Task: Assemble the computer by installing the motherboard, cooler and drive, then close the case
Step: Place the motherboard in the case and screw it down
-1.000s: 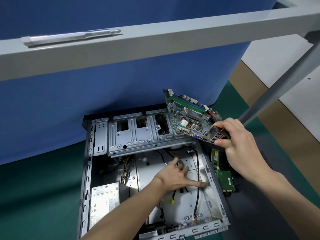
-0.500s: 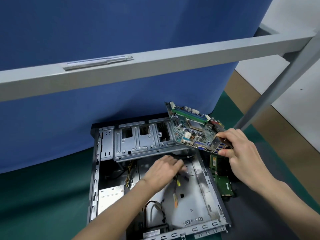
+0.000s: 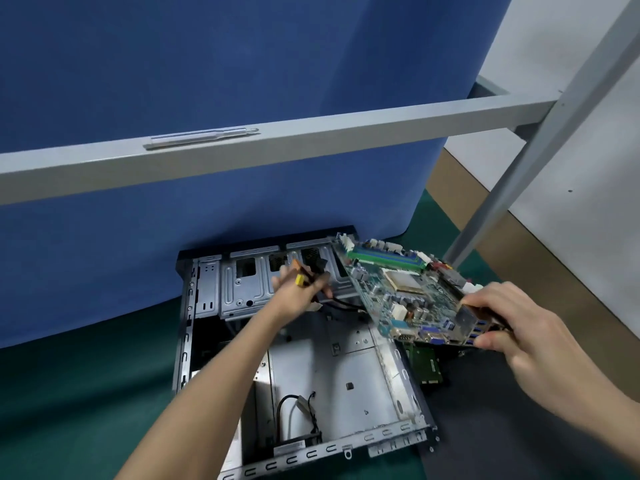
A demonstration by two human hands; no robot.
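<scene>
The open grey computer case (image 3: 391, 368) lies flat on the green mat, its bare floor plate showing. My right hand (image 3: 519, 330) grips the green motherboard (image 3: 398, 289) by its port edge and holds it tilted above the case's right side. My left hand (image 3: 298, 284) is raised over the drive cage (image 3: 242, 282) at the case's far end and grips a bundle of black cables (image 3: 341, 303) with yellow and orange connectors. A short black cable (image 3: 287, 407) lies loose near the front of the case.
A green expansion card (image 3: 427, 367) lies on the dark mat just right of the case, under the motherboard. A grey metal frame bar (image 3: 311, 147) crosses overhead with a pen-like tool (image 3: 201, 137) on it. A blue panel stands behind the case.
My left hand has lifted the cable bundle from the case floor up toward the drive cage, baring the floor plate. The motherboard has come lower and nearer to the case.
</scene>
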